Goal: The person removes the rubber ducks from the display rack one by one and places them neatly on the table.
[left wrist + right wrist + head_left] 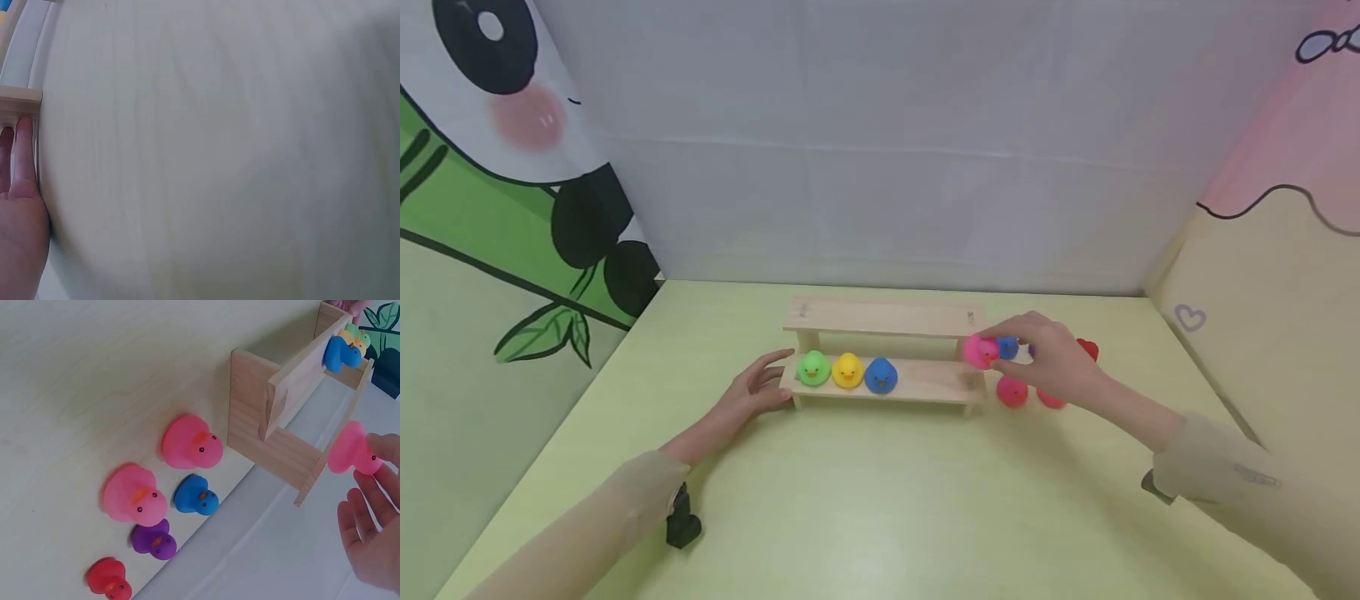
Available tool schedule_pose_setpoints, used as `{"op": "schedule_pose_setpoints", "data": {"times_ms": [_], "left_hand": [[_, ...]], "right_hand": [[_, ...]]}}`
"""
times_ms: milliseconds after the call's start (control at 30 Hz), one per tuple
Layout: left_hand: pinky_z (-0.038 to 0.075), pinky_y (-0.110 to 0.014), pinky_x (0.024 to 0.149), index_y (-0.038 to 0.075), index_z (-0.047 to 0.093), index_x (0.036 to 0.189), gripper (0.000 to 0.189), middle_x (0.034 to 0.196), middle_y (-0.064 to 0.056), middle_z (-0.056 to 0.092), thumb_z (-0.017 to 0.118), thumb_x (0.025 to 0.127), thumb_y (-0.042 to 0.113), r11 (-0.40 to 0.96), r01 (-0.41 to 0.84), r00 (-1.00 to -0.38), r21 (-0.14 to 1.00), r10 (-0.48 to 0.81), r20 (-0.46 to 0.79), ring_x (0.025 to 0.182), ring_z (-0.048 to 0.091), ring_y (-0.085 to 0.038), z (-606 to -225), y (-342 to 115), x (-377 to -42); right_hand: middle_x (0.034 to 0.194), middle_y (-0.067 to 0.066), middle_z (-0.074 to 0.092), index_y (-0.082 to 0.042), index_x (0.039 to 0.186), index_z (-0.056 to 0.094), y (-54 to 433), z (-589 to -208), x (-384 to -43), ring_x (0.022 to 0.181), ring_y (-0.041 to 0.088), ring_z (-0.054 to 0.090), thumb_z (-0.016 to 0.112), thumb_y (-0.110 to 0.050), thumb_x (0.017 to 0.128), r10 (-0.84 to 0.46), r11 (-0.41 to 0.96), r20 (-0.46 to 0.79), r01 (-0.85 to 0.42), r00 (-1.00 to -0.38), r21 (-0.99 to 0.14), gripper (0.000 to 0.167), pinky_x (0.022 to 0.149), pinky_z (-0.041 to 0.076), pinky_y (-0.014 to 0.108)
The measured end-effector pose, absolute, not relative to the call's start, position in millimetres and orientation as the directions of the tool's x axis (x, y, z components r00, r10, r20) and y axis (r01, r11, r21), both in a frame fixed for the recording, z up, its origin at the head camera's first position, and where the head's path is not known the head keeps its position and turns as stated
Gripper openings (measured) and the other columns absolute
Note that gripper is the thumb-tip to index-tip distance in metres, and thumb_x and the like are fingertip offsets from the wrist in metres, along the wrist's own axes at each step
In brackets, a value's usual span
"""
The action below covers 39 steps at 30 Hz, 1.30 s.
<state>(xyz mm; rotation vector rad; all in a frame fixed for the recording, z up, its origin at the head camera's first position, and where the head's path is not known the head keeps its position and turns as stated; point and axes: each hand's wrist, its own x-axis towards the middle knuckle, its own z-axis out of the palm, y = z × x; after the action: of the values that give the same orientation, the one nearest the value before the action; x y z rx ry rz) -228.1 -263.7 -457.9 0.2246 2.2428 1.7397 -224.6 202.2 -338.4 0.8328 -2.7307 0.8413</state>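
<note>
A pink rubber duck (pixel 979 352) is pinched between the thumb and fingers of my right hand (pixel 1058 357), at the right end of a two-step wooden rack (pixel 883 318). The right wrist view shows the same pink duck (pixel 347 447) beside the upper step. On the lower step stand a green duck (pixel 813 368), a yellow duck (pixel 847 371) and a blue duck (pixel 881 376), grouped toward the left. My left hand (pixel 758 387) rests against the rack's left end; its fingers (pixel 24 150) reach straight to the wood in the left wrist view.
Right of the rack, two larger pink ducks (pixel 192 442), a small blue duck (pixel 195 494), a purple duck (pixel 153 539) and a red duck (pixel 109 579) stand on the table (pixel 880 500). A white cloth wall (pixel 880 208) rises behind the table's back edge.
</note>
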Motion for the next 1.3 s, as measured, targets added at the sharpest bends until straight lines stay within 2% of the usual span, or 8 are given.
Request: {"op": "schedule_pose_setpoints", "data": {"times_ms": [167, 333, 467, 567, 733, 900, 1067, 1300], "left_hand": [[0.053, -0.033, 0.1, 0.028, 0.027, 0.155, 0.067, 0.152, -0.016, 0.042, 0.061, 0.097, 0.024, 0.256, -0.058, -0.945, 0.965, 0.298, -0.136, 0.129, 0.057, -0.023, -458, -264, -229], [0.053, -0.036, 0.102, 0.028, 0.027, 0.155, 0.066, 0.152, -0.016, 0.043, 0.061, 0.098, 0.026, 0.264, -0.056, -0.946, 0.963, 0.295, -0.136, 0.131, 0.055, -0.028, -458, -263, -231], [0.054, -0.033, 0.1, 0.028, 0.026, 0.155, 0.067, 0.152, -0.017, 0.042, 0.061, 0.098, 0.025, 0.265, -0.052, -0.945, 0.963, 0.299, -0.133, 0.129, 0.058, -0.022, -457, -263, -232], [0.054, -0.033, 0.1, 0.028, 0.026, 0.155, 0.067, 0.152, -0.016, 0.043, 0.061, 0.098, 0.025, 0.26, -0.051, -0.945, 0.964, 0.298, -0.131, 0.125, 0.059, -0.016, -457, -264, -232], [0.054, -0.035, 0.1, 0.028, 0.026, 0.155, 0.067, 0.152, -0.017, 0.042, 0.06, 0.098, 0.026, 0.261, -0.047, -0.944, 0.964, 0.305, -0.129, 0.122, 0.061, -0.014, -460, -264, -233], [0.054, -0.035, 0.1, 0.027, 0.026, 0.155, 0.067, 0.152, -0.018, 0.042, 0.06, 0.098, 0.024, 0.249, -0.036, -0.943, 0.968, 0.312, -0.116, 0.117, 0.064, -0.01, -463, -265, -234], [0.054, -0.037, 0.101, 0.028, 0.025, 0.155, 0.067, 0.152, -0.017, 0.042, 0.06, 0.098, 0.024, 0.25, -0.026, -0.941, 0.968, 0.321, -0.108, 0.118, 0.063, -0.01, -462, -267, -234], [0.054, -0.032, 0.099, 0.026, 0.026, 0.156, 0.069, 0.153, -0.019, 0.04, 0.062, 0.097, 0.024, 0.236, -0.022, -0.943, 0.971, 0.319, -0.099, 0.116, 0.062, -0.007, -458, -266, -231]], "right_hand": [[0.101, -0.003, 0.073, -0.019, 0.116, 0.073, 224, -339, -224, 0.085, 0.012, 0.053, 0.081, -0.008, 0.079, -0.457, 0.711, 0.345, -0.57, -0.82, -0.413, 0.039, 0.065, 0.048, 0.023], [0.102, -0.002, 0.073, -0.019, 0.118, 0.072, 246, -339, -224, 0.089, 0.013, 0.055, 0.082, -0.007, 0.078, -0.453, 0.735, 0.37, -0.575, -0.811, -0.361, 0.043, 0.065, 0.049, 0.024], [0.107, -0.001, 0.074, -0.018, 0.118, 0.072, 261, -339, -222, 0.095, 0.016, 0.059, 0.082, -0.006, 0.077, -0.444, 0.758, 0.377, -0.565, -0.813, -0.327, 0.043, 0.071, 0.052, 0.027], [0.104, -0.001, 0.074, -0.018, 0.117, 0.072, 272, -340, -220, 0.093, 0.015, 0.059, 0.082, -0.005, 0.077, -0.441, 0.763, 0.387, -0.565, -0.81, -0.313, 0.044, 0.071, 0.052, 0.025], [0.101, -0.002, 0.073, -0.017, 0.117, 0.072, 293, -345, -219, 0.091, 0.013, 0.057, 0.084, -0.006, 0.075, -0.437, 0.784, 0.382, -0.553, -0.814, -0.281, 0.046, 0.072, 0.053, 0.024], [0.104, -0.003, 0.074, -0.016, 0.117, 0.072, 312, -352, -221, 0.094, 0.015, 0.06, 0.083, -0.006, 0.075, -0.423, 0.807, 0.374, -0.531, -0.825, -0.258, 0.045, 0.075, 0.054, 0.025], [0.104, -0.001, 0.075, -0.015, 0.115, 0.072, 326, -359, -222, 0.092, 0.016, 0.06, 0.083, -0.006, 0.075, -0.435, 0.806, 0.377, -0.54, -0.818, -0.241, 0.042, 0.074, 0.056, 0.026], [0.106, 0.003, 0.075, -0.014, 0.116, 0.071, 340, -371, -221, 0.09, 0.02, 0.064, 0.081, -0.01, 0.079, -0.413, 0.834, 0.29, -0.486, -0.863, -0.26, 0.038, 0.075, 0.056, 0.026]]}}
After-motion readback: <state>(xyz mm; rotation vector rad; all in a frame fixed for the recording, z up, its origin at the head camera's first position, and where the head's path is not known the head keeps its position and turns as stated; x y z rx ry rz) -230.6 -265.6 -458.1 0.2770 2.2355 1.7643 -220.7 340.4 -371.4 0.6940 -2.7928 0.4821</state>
